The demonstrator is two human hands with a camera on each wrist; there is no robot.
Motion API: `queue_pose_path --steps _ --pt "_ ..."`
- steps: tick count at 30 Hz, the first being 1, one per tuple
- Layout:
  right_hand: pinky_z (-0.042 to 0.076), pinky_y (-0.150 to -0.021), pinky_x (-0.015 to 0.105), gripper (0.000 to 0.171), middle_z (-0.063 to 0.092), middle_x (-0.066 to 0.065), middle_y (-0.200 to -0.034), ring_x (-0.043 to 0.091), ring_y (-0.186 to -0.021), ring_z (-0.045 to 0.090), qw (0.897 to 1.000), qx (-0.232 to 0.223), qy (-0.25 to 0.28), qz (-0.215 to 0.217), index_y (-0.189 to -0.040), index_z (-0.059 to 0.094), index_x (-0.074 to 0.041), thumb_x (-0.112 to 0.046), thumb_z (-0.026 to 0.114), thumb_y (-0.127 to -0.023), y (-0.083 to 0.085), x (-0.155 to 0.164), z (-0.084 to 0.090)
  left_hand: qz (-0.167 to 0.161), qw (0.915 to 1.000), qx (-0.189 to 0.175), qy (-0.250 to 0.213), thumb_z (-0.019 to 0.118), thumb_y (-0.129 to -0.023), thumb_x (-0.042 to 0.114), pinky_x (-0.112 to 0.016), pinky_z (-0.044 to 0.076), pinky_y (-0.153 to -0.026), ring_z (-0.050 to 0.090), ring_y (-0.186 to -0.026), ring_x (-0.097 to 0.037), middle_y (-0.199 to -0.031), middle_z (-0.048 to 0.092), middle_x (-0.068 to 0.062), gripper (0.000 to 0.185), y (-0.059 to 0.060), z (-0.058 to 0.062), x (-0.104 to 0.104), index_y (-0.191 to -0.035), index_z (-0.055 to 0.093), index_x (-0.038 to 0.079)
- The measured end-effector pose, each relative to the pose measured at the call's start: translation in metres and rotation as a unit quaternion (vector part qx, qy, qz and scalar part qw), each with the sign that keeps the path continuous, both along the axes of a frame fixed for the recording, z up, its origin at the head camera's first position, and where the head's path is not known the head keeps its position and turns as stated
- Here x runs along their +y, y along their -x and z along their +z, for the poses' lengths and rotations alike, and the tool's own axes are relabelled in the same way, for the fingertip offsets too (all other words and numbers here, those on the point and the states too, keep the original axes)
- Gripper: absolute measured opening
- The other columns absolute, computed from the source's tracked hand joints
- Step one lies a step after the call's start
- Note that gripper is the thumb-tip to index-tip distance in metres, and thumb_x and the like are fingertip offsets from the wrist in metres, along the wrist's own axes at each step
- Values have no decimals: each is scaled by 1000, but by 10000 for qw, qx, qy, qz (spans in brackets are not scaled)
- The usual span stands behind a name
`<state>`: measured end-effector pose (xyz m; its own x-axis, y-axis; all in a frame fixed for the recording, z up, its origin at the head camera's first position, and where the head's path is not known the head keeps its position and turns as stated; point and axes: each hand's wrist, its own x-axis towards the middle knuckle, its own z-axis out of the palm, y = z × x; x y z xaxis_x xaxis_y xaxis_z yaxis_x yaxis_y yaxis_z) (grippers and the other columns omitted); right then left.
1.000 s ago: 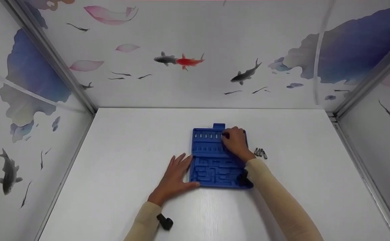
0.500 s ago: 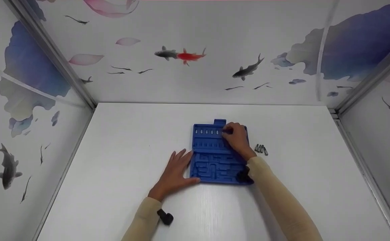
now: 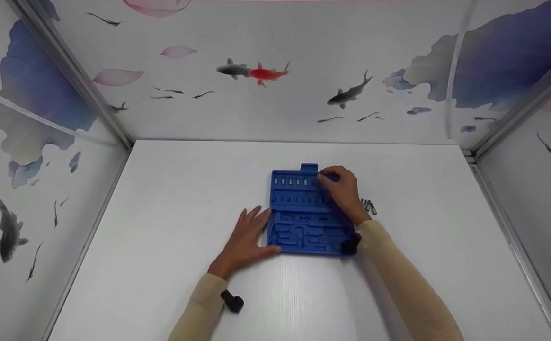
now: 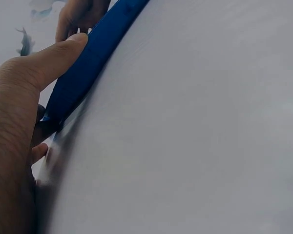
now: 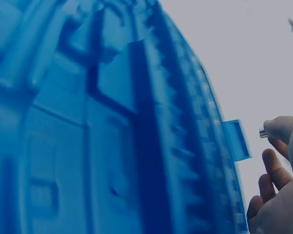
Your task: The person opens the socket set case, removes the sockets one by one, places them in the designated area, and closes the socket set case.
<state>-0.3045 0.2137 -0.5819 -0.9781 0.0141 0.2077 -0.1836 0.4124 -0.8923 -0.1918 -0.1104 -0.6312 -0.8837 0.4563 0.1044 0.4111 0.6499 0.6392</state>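
An open blue plastic tool case (image 3: 299,232) lies on the white table, its moulded slots facing up. My left hand (image 3: 244,241) rests at the near left corner, thumb on the front edge and fingers straight along the left side. In the left wrist view, the thumb lies over the case rim. My right hand (image 3: 344,187) is at the far right part of the case, pinching a small silver socket (image 5: 262,132) between thumb and forefinger. A row of small silver sockets (image 3: 290,182) sits in the top slots, left of the right hand.
Several loose metal sockets (image 3: 369,207) lie on the table right of the case, partly hidden by the right hand. A blue latch tab (image 3: 309,167) sticks out from the far edge. White printed panels stand around the table (image 3: 185,189).
The right hand has drawn slightly right and back from the top row, its fingers now nearer the case's far edge. The left hand keeps its place; the whole view has shifted upward.
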Motion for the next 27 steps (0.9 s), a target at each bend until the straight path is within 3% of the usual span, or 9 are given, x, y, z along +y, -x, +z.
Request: queue_pose_path --steps 5,11,18,27 --pt "56 -96 34 20 77 16 -120 24 -109 70 9995 135 224 -183 -119 79 0 -13 79 -103 -13 26 16 -11 9999 58 81 74 -90 77 -50 -1 -138 17 -170 -26 -179 34 -2 115 2 -1 1 -176 29 16" --pt "55 -86 17 21 79 16 -118 20 -102 70 9984 47 32 -561 -120 79 2 -13 78 -104 -32 64 14 9 9999 -9 135 71 -89 82 -44 -4 -138 15 -170 -22 -180 32 1 117 3 -4 1 -177 28 18" --pt "55 -81 14 24 78 18 -118 20 -103 68 9960 -273 -279 -800 -122 78 1 -17 77 -105 -52 101 2 16 10000 -38 82 71 -89 81 -45 -4 -138 14 -171 -22 -180 33 0 117 3 -3 -1 -177 28 17" --pt "51 -83 13 26 78 16 -119 17 -103 66 9891 -521 -693 -1193 -124 78 -1 -19 76 -107 -78 132 -11 -55 9999 70 76 70 -90 81 -46 -3 -138 14 -171 -22 -180 32 1 116 4 -5 0 -177 27 19"
